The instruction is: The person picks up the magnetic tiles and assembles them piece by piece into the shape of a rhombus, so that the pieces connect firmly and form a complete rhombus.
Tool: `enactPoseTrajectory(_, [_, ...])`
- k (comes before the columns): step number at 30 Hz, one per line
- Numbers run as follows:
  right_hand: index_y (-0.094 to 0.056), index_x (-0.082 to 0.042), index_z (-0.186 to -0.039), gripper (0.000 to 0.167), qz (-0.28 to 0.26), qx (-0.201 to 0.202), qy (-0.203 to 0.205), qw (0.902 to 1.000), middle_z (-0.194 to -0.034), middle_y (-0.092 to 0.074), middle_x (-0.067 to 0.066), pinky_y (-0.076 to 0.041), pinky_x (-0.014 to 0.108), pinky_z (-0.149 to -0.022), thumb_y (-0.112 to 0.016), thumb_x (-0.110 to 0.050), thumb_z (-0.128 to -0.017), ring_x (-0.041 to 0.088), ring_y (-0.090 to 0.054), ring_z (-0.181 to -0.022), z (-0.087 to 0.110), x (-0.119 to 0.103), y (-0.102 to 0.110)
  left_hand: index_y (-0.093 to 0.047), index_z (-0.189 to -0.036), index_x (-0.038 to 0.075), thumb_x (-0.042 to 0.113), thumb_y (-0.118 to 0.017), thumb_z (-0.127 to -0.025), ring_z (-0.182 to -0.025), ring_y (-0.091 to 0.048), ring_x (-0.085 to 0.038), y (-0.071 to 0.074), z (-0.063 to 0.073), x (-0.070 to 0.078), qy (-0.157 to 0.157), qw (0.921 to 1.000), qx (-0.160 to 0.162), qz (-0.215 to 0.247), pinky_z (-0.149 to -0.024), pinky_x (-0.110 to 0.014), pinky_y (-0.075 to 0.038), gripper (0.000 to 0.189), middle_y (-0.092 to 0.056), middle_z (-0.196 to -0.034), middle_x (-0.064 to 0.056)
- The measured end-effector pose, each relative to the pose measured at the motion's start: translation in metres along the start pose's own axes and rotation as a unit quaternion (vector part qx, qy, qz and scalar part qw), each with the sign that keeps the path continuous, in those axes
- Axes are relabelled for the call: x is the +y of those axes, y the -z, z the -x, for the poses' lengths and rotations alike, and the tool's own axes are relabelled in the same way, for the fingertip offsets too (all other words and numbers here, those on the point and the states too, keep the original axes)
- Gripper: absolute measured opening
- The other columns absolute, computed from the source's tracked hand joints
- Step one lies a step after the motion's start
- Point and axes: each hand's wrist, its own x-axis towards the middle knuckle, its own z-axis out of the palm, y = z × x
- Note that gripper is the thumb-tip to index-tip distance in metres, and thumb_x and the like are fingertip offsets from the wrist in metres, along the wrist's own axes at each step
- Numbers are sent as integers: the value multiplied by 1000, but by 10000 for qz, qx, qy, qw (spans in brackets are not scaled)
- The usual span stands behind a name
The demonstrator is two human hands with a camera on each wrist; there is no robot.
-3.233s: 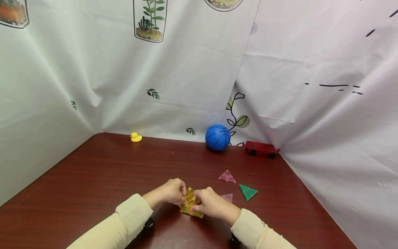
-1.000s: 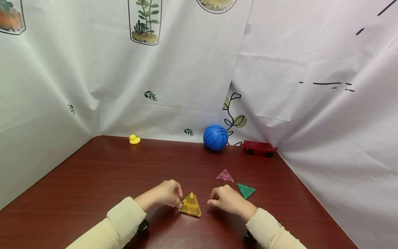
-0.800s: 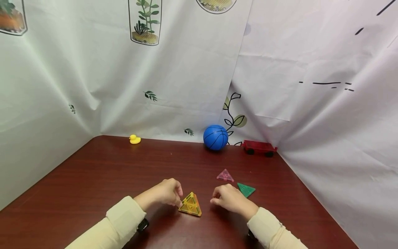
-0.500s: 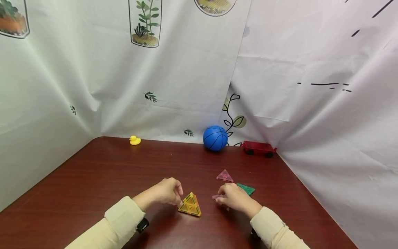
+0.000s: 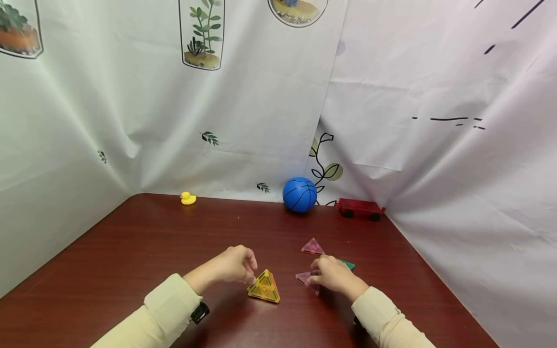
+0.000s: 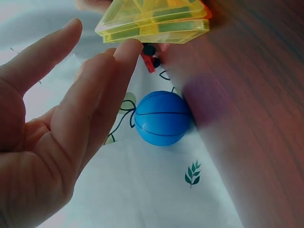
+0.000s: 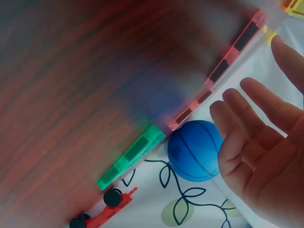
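In the head view, a yellow pyramid of magnetic tiles (image 5: 263, 289), orange on one side, stands on the table. My left hand (image 5: 235, 265) is at its left; in the left wrist view the fingers (image 6: 90, 95) are loosely extended, one fingertip at or very near the pyramid's lower edge. My right hand (image 5: 335, 274) hovers over the right side of a pink triangular tile (image 5: 310, 280) lying flat. The right wrist view shows its fingers (image 7: 254, 97) relaxed and spread, gripping nothing. Partly behind this hand lies a green triangular tile (image 5: 347, 264).
Another pink triangular tile (image 5: 313, 246) lies farther back on the brown table (image 5: 174, 241). Along the rear edge are a yellow rubber duck (image 5: 188, 198), a blue ball (image 5: 300, 194) and a red wheeled cart (image 5: 360, 208). A white printed cloth (image 5: 243, 106) hangs behind.
Both hands held yellow tiles 3.2 s ago; these now form one pyramid. My right hand has moved right, away from it. The nearer pink tile, hidden a second ago, now shows, turned.
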Motion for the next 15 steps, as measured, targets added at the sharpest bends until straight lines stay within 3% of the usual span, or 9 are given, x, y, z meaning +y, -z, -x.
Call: enactPoseTrajectory(15, [-64,-3,-96,46,244,-361,-191,9989,-85,-54,2,-42,37,-70,-71,-39,-68,18,-49,-78,-2,0,-2,-56,-74,8,7,-75,-63,-59,-54,-10,5,-3,16,-272,9995,35,-167,-53,-27,-44,23,-58,-64,4])
